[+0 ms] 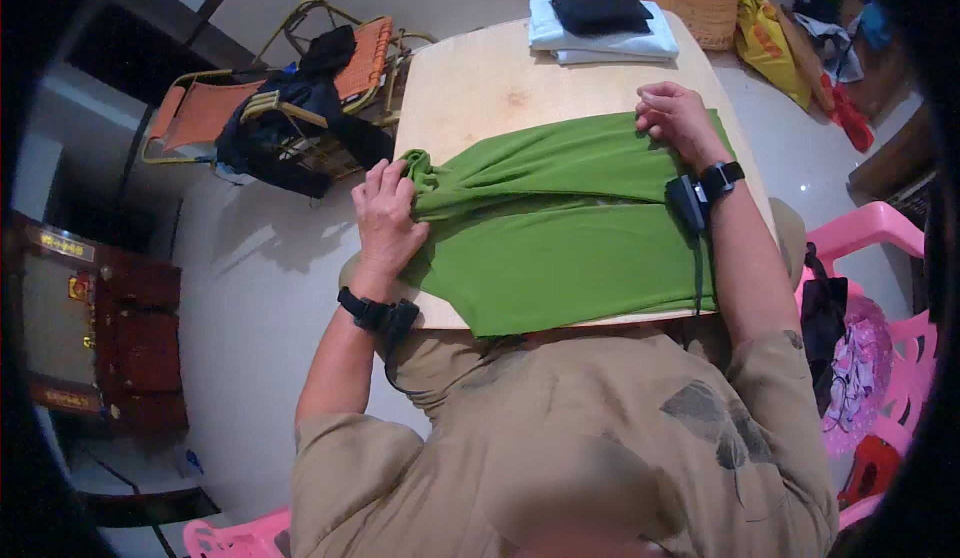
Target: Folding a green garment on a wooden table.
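A green garment (570,258) lies across the near half of a light wooden table (465,77), in two long panels like trouser legs. Its lower left corner hangs slightly past the table's near edge. At the left end the cloth is bunched, and my left hand (386,209) has its fingers closed on that bunch. My right hand (675,119) is over the upper right end of the garment, fingers loosely curled and apart, with no cloth visibly pinched. A dark strapped device (688,201) at my right wrist covers part of the cloth.
Folded light-blue cloth (611,44) with a folded black item (600,10) on top sits at the table's far edge. Left stands an orange folding chair (214,111) draped with dark clothing (281,134). A pink plastic chair (870,231) is at my right; bags (772,47) lie beyond the table.
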{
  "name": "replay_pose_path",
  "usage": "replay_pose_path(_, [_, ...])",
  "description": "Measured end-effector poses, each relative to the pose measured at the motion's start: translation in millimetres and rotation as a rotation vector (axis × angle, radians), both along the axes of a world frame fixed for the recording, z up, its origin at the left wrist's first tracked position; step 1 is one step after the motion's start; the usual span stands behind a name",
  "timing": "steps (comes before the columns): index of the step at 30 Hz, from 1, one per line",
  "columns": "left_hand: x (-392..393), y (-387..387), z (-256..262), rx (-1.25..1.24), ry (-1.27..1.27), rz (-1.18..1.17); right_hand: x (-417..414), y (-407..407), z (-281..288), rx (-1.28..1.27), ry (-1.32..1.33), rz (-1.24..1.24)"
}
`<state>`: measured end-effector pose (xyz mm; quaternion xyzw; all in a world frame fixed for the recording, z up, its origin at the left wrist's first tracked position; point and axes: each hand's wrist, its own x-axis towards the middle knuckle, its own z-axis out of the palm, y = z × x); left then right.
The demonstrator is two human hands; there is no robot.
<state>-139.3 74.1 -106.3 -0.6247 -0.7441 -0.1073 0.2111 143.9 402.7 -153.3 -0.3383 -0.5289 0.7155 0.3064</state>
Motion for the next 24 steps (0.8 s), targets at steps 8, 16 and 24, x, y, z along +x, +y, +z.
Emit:
replay_pose_path(8, [-13.3, 4.8, 14.4, -0.013, -0.163, -0.291, 3.2, -0.6, 0.6, 0.027, 0.010, 0.034])
replay_pose_path(16, [-13.2, -8.4, 33.5, 0.039, 0.201, 0.059, 4.6, -1.2, -0.1, 0.039, 0.009, 0.034])
replay_pose_path(24, [30.5, -27.4, 77.8, -0.248, -0.775, 0.238, 5.5, 3.0, -4.6, 0.054, 0.012, 0.040])
